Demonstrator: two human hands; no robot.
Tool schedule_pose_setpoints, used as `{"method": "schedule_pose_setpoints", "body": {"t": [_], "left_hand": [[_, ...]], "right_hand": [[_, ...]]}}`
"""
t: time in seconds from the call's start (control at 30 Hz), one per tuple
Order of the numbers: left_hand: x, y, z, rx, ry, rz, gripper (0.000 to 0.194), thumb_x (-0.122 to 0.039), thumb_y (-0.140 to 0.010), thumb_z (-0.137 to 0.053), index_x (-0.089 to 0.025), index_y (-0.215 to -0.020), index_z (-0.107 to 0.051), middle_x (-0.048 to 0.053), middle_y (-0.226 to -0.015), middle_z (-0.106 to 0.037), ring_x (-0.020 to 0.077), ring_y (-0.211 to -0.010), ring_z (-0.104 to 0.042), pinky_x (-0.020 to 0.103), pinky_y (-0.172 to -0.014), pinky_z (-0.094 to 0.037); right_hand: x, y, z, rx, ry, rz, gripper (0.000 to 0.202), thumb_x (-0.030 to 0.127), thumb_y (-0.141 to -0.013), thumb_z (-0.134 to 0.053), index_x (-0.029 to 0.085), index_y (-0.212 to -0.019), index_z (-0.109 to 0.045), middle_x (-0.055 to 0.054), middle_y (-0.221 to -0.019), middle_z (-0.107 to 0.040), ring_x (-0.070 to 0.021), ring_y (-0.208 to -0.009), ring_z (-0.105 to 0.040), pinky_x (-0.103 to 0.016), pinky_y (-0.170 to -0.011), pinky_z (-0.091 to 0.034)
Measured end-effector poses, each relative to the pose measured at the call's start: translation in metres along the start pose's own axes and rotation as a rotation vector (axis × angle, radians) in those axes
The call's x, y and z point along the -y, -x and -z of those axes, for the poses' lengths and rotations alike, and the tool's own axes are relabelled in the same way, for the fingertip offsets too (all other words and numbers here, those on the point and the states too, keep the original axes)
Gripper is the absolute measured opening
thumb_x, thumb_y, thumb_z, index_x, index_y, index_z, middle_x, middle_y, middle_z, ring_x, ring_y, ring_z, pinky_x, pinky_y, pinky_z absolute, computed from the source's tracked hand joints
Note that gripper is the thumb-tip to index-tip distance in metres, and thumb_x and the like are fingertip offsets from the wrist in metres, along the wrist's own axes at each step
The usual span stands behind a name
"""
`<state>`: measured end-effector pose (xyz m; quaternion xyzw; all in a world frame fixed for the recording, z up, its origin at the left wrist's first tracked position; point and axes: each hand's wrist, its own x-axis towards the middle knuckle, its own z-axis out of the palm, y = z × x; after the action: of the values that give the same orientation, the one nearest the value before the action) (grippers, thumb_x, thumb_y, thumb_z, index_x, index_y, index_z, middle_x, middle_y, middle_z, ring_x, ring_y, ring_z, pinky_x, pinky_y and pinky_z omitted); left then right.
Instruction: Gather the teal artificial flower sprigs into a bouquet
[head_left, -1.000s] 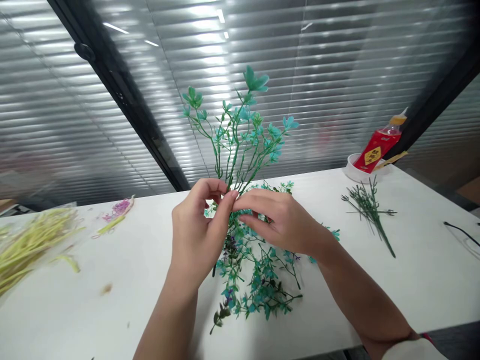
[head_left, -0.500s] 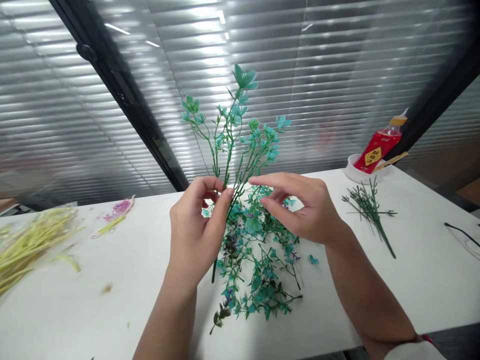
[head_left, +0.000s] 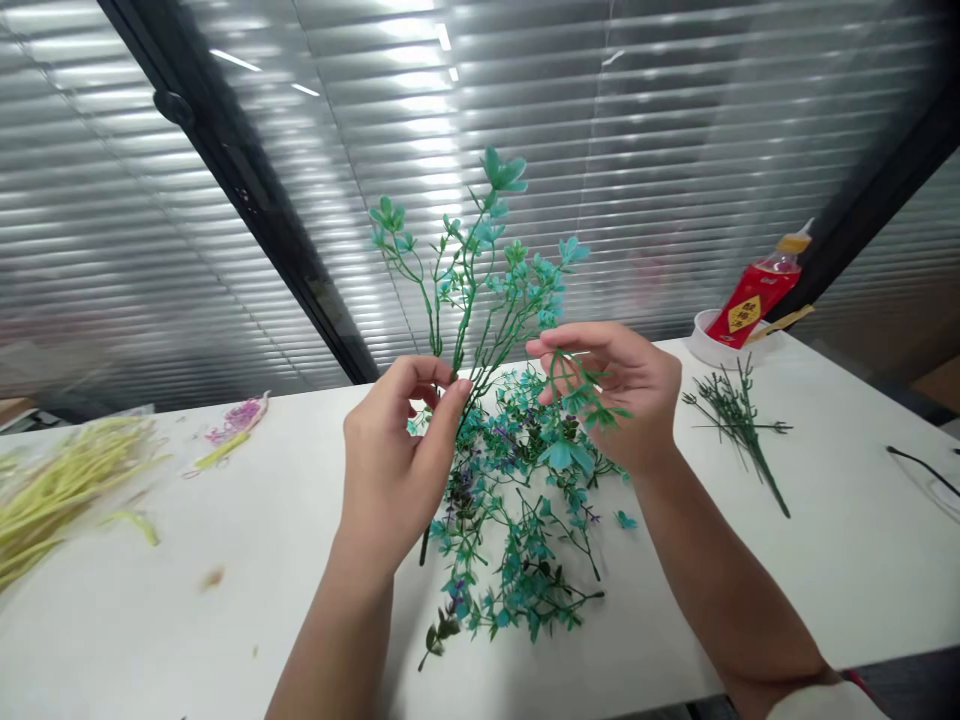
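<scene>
An upright artificial stem with green branches and turquoise flowers [head_left: 466, 290] is pinched between the thumb and fingers of my left hand [head_left: 401, 440]. Its dark lower end shows below that hand. My right hand [head_left: 619, 385], a short way to the right, has its fingers curled around a small turquoise flower sprig [head_left: 581, 405] that droops in front of them. Exactly where the fingertips grip the sprig is partly hidden. Under both hands lies a loose pile of turquoise, green and purple sprigs [head_left: 525, 570] on the white table [head_left: 277, 560].
Yellow strands in a clear bag [head_left: 82, 480] lie at left, with a small pink-purple bundle [head_left: 236, 420] behind. At right are bare green stems [head_left: 739, 420], a red-labelled bottle [head_left: 757, 295] in a white bowl [head_left: 716, 345], and a black cable-like piece [head_left: 919, 465]. Blinds [head_left: 675, 150] stand behind the table.
My right hand has moved right, away from the upright stem, and the drooping sprig has come along with it. My left hand keeps its pinch, the stem shifting slightly right.
</scene>
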<state>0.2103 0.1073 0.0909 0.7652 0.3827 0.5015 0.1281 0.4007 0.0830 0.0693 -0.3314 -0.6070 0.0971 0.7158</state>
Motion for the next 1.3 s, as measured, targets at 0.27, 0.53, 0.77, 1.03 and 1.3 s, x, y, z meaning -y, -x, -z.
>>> {"method": "schedule_pose_setpoints", "body": {"t": [0.27,0.53,0.77,1.03,1.3], "left_hand": [[0.000,0.001,0.000,0.016,-0.021,-0.003,0.007,-0.026,-0.091,-0.065,-0.021,-0.091,-0.061,-0.003,-0.083,-0.064,0.0071,-0.072,-0.055,0.014,-0.054,-0.043],[-0.002,0.002,0.001,0.044,-0.041,0.000,0.007,-0.027,-0.091,-0.064,-0.020,-0.091,-0.061,-0.003,-0.080,-0.063,0.0075,-0.070,-0.055,0.013,-0.049,-0.042],[-0.005,0.002,0.002,0.026,-0.032,0.027,0.009,-0.029,-0.091,-0.063,-0.020,-0.091,-0.061,-0.002,-0.084,-0.064,0.0075,-0.070,-0.055,0.012,-0.046,-0.042],[-0.002,0.003,0.004,0.003,-0.060,0.095,0.010,-0.031,-0.092,-0.062,-0.022,-0.096,-0.061,-0.001,-0.082,-0.065,0.0099,-0.076,-0.060,0.015,-0.053,-0.045],[-0.002,0.000,0.009,0.037,0.024,0.111,0.010,-0.029,-0.097,-0.055,-0.024,-0.099,-0.063,0.001,-0.086,-0.062,0.0135,-0.078,-0.057,0.026,-0.065,-0.044]], "right_hand": [[0.006,0.003,-0.006,-0.015,-0.062,-0.213,0.005,0.025,-0.085,-0.073,0.024,-0.090,-0.074,0.001,-0.087,-0.076,-0.0096,-0.051,-0.066,-0.024,-0.049,-0.060],[0.008,0.004,-0.012,0.071,-0.123,-0.400,0.010,0.028,-0.082,-0.077,0.019,-0.084,-0.074,0.001,-0.076,-0.071,-0.0076,-0.045,-0.060,-0.021,-0.039,-0.050],[-0.001,0.008,-0.012,0.080,0.075,-0.306,0.014,0.029,-0.081,-0.075,0.017,-0.078,-0.068,0.000,-0.070,-0.066,-0.0091,-0.046,-0.058,-0.023,-0.041,-0.048],[-0.003,0.006,-0.012,0.098,0.197,-0.189,0.013,0.022,-0.082,-0.072,0.018,-0.073,-0.063,0.003,-0.062,-0.063,-0.0084,-0.043,-0.056,-0.024,-0.044,-0.043],[-0.009,0.003,-0.011,0.151,0.317,-0.027,0.013,0.014,-0.084,-0.062,0.017,-0.071,-0.063,0.002,-0.063,-0.059,-0.0074,-0.051,-0.048,-0.023,-0.049,-0.041]]}}
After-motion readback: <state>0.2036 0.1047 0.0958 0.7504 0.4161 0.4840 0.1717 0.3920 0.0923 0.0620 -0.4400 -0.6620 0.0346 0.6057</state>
